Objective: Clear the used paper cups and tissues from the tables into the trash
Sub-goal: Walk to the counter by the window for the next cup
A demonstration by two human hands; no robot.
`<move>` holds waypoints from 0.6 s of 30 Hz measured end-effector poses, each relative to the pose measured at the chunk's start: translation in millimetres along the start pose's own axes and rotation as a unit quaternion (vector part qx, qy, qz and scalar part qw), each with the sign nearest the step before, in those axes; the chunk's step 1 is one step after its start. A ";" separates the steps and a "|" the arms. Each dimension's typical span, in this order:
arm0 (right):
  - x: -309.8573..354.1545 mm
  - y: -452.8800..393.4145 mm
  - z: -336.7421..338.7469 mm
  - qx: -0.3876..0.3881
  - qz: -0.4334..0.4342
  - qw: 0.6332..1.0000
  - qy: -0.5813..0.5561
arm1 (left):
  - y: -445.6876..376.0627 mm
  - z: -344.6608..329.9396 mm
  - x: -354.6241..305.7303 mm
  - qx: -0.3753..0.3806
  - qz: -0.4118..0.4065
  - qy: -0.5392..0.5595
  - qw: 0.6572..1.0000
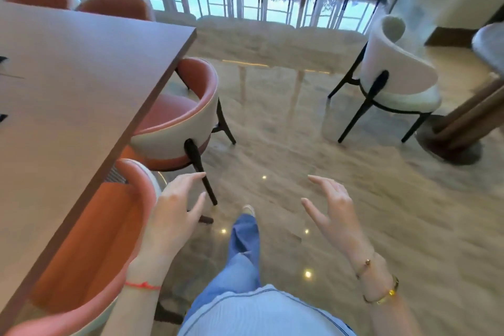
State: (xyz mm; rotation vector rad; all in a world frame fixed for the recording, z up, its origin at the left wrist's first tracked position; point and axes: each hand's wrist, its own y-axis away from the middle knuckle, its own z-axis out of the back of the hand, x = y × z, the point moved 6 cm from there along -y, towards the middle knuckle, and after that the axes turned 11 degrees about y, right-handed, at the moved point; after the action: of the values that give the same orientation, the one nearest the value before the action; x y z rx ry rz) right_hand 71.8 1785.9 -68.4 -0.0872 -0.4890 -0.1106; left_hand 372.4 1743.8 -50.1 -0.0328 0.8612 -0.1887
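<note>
Glossy marble floor [313, 144] runs ahead of me to tall barred windows; I am mid-stride, one leg in blue trousers out in front.

Left hand [174, 207]: raised, fingers spread and relaxed, holding nothing. Right hand [331, 207]: the same, thumb and fingers apart, empty.

Long brown table [68, 84] lies off my left hand, its corner ahead of the fingertips. Two orange chairs tucked against it, the nearer one [90, 240] just beside my left wrist, the next [177, 114] ahead of that hand. White chair [395, 73] stands well ahead of my right hand, with a dark table base [452, 139] beyond it.

Cups, tissues, trash: none showing. The stretch of tabletop I can see carries no cup and no tissue; small dark marks at its far left edge are too cropped to name. The bin is out of view.

Judgement: this is a walking and searching step. To do it well, I should scan the whole tabletop and check the table to the right, keep my left arm off the chair backs, and find the bin before gathering anything.
</note>
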 end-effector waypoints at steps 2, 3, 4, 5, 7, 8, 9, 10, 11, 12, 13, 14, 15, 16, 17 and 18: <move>-14.0 -38.3 1.3 -0.009 -0.014 1.000 0.002 | -49.0 -13.0 -3.5 0.010 -0.013 0.006 1.000; -20.0 -59.6 2.6 -0.015 -0.021 1.000 0.002 | -74.8 -18.4 -5.2 0.011 -0.019 0.007 1.000; -25.4 -81.7 3.8 -0.020 -0.029 0.999 0.001 | -100.9 -23.6 -6.7 0.012 -0.025 0.009 1.000; -29.7 -104.7 5.9 -0.024 -0.037 0.999 -0.001 | -127.1 -28.2 -9.0 0.016 -0.030 0.012 0.999; -36.9 -152.8 12.3 -0.033 -0.049 0.998 -0.004 | -181.9 -36.6 -14.0 0.026 -0.039 0.017 0.999; -40.3 -176.9 15.6 -0.038 -0.053 0.998 -0.003 | -209.5 -40.4 -16.8 0.029 -0.047 0.017 0.998; -42.4 -197.1 17.9 -0.041 -0.054 0.998 0.000 | -232.3 -43.5 -20.0 0.034 -0.056 0.015 0.998; -45.3 -218.7 20.4 -0.047 -0.057 0.997 0.003 | -257.2 -47.6 -23.7 0.043 -0.065 0.017 0.997; -49.0 -241.1 23.2 -0.052 -0.061 0.997 0.005 | -283.1 -52.1 -27.6 0.051 -0.073 0.020 0.996; -53.2 -262.0 25.8 -0.056 -0.065 0.996 0.004 | -307.8 -56.1 -31.5 0.056 -0.079 0.021 0.995; -58.1 -281.7 27.9 -0.059 -0.071 0.996 0.004 | -331.5 -59.9 -35.4 0.061 -0.083 0.020 0.994; -63.2 -300.5 29.5 -0.061 -0.076 0.995 0.004 | -353.9 -63.8 -38.6 0.065 -0.086 0.019 0.994; -68.6 -319.2 30.8 -0.063 -0.079 0.995 0.006 | -375.4 -67.7 -41.3 0.068 -0.089 0.019 0.993; -74.9 -337.6 31.5 -0.063 -0.083 0.994 0.009 | -396.6 -72.0 -43.4 0.072 -0.093 0.017 0.993; -81.7 -356.1 31.7 -0.062 -0.089 0.994 0.010 | -417.7 -76.7 -44.9 0.075 -0.096 0.016 0.992; -88.7 -374.8 31.7 -0.061 -0.094 0.994 0.010 | -439.1 -81.8 -46.4 0.079 -0.099 0.017 0.992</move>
State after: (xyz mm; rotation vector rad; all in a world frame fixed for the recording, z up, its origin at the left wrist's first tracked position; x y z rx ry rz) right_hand -68.2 1425.7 -61.1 -0.1590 -0.4703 -0.3257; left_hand 214.3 1324.4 -22.6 0.0332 0.8750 -0.4439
